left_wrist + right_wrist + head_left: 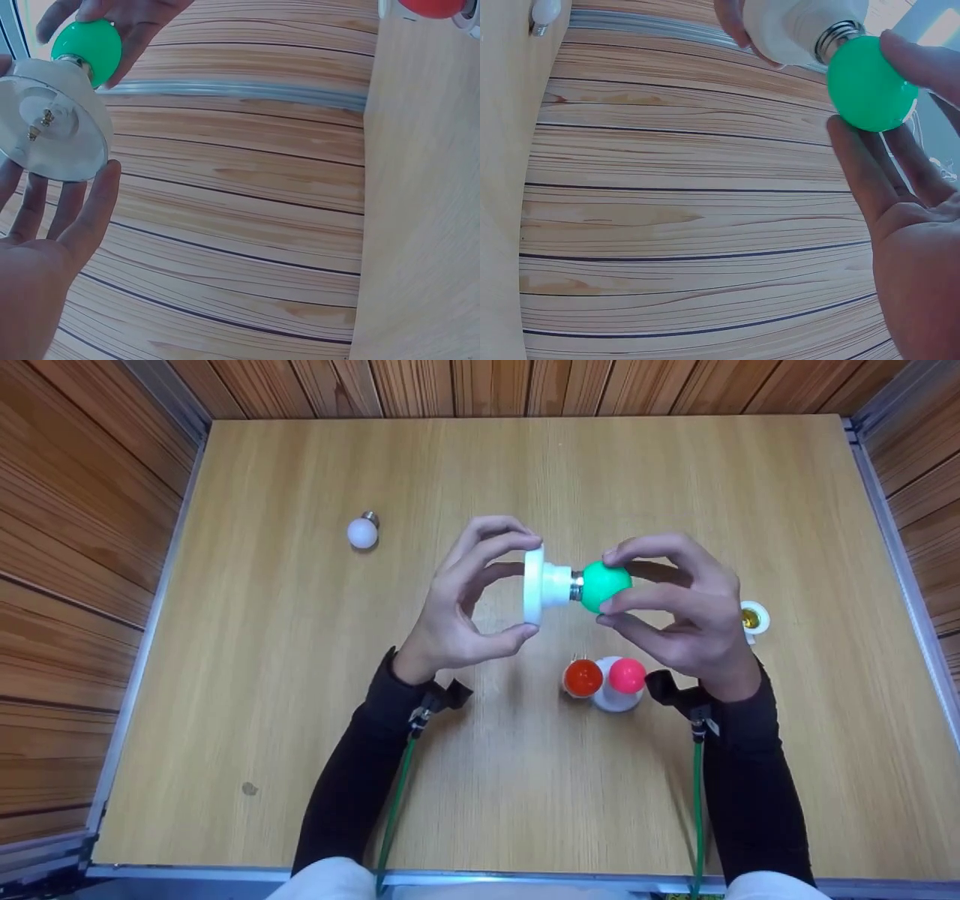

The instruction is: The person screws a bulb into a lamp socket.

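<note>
My left hand point(469, 600) grips a white lamp holder point(534, 585) by the rim of its round base, thumb below and fingers above in the head view. Its hollow underside with two screws faces the left wrist camera. A green light bulb point(606, 586) is pinched between the thumb and fingers of my right hand point(686, 607). The bulb's metal screw base point(838, 39) points into the mouth of the holder, and part of its thread still shows between the two. Holder and bulb are lined up sideways above the table.
Nearer me on the table point(300, 720) stand a red-orange bulb point(583, 679) and a pink bulb point(627, 676) over a white base. A white bulb point(363, 533) lies at the far left. Another white holder point(757, 617) is partly behind my right hand. Wood-panelled walls point(487, 388) border the table.
</note>
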Demonstrator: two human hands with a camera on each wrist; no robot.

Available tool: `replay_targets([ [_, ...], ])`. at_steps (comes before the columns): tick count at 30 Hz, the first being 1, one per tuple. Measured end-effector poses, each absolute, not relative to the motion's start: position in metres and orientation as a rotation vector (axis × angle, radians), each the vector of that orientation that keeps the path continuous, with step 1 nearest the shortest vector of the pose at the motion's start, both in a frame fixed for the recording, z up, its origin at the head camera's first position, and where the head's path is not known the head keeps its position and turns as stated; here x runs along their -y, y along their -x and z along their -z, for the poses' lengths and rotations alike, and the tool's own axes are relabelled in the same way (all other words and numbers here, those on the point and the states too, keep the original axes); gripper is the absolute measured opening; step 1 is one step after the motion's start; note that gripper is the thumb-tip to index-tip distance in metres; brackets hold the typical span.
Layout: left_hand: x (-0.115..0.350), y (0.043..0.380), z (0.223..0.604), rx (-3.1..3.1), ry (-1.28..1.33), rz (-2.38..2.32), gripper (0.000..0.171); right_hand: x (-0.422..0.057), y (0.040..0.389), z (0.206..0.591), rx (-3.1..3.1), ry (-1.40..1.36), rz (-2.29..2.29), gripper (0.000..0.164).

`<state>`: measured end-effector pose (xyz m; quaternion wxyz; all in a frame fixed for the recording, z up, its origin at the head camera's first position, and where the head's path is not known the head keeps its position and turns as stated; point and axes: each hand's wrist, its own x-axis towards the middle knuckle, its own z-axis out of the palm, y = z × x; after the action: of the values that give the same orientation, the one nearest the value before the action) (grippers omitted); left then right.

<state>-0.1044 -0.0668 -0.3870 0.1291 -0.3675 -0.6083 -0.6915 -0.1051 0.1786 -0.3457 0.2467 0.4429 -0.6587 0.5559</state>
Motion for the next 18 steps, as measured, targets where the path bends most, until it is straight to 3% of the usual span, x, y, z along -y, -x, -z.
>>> replay_targets([
  [10, 0.0681, 0.1076, 0.3883, 1.757, 1.031, 2.022, 0.068, -0.1818, 0.1099, 0.3501, 1.857, -1.21, -1.432, 0.026],
  [15, 0.0675, 0.108, 0.3879, 1.759, 1.029, 2.021, 0.068, -0.1839, 0.1095, 0.3506, 1.909, -1.191, -1.391, 0.013],
  [18, 0.0675, 0.1075, 0.3876, 1.762, 1.028, 2.015, 0.068, -0.1839, 0.1091, 0.3506, 1.916, -1.183, -1.395, 0.016],
])
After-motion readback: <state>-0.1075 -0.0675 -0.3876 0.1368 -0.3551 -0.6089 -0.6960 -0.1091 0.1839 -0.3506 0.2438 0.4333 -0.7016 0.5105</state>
